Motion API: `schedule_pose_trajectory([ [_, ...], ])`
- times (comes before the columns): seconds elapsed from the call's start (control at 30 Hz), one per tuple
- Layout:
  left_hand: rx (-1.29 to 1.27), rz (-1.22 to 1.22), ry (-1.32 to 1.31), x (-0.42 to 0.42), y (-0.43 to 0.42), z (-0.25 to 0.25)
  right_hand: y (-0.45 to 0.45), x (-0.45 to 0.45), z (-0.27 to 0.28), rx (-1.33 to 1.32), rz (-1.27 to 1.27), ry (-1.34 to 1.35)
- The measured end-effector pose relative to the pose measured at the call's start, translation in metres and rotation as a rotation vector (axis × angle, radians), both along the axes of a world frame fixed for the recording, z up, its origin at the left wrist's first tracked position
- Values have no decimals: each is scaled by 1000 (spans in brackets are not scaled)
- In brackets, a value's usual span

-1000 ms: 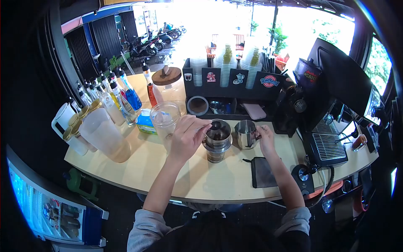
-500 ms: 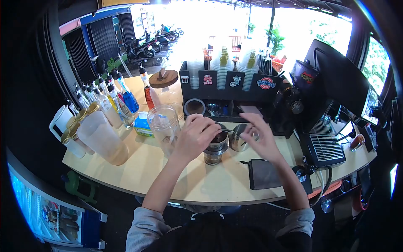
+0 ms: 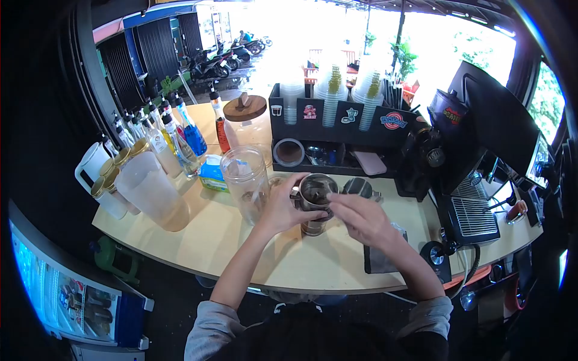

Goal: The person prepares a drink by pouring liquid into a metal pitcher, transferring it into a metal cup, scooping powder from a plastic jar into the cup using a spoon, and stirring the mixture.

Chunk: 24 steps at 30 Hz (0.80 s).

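Observation:
My left hand (image 3: 285,207) is wrapped round the side of a metal cup (image 3: 318,190), which stands on a metal and glass base (image 3: 313,227) on the light wood counter. Over the cup's right rim, my right hand (image 3: 362,218) has its fingers pinched together; what they hold is blurred and too small to name. Behind that hand stands a steel pitcher (image 3: 358,188), partly covered. A dark folded cloth (image 3: 379,260) lies under my right wrist. To the left of my left hand is a tall clear container (image 3: 245,185).
Pump bottles (image 3: 191,135), a cloudy jug (image 3: 153,192) and a blue tissue pack (image 3: 212,173) stand at left. A wood-lidded jar (image 3: 247,114) and a black cup organizer (image 3: 328,114) are behind. An espresso machine (image 3: 472,210) is at right.
My left hand has moved from a pinch above the cup to a hold round its side. My right hand has left the pitcher and come over the cup's right rim, its fingers now closed.

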<state>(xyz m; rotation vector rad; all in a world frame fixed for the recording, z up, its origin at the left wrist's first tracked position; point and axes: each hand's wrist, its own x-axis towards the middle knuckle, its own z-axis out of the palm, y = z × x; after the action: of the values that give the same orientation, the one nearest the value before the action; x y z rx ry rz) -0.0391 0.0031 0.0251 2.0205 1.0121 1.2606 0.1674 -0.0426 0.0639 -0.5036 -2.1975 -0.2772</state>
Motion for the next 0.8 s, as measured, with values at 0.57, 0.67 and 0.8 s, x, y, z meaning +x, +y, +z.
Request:
schedule_pose_trajectory([
  [0.57,20,30,19,-1,3,-5,2,-6,-15,49,34,13],
  [0.67,15,44,15,-1,3,-4,-4,-4,-13,11,87,41],
  [0.8,24,31,14,-1,5,-7,6,2,-10,-99,4,99],
])
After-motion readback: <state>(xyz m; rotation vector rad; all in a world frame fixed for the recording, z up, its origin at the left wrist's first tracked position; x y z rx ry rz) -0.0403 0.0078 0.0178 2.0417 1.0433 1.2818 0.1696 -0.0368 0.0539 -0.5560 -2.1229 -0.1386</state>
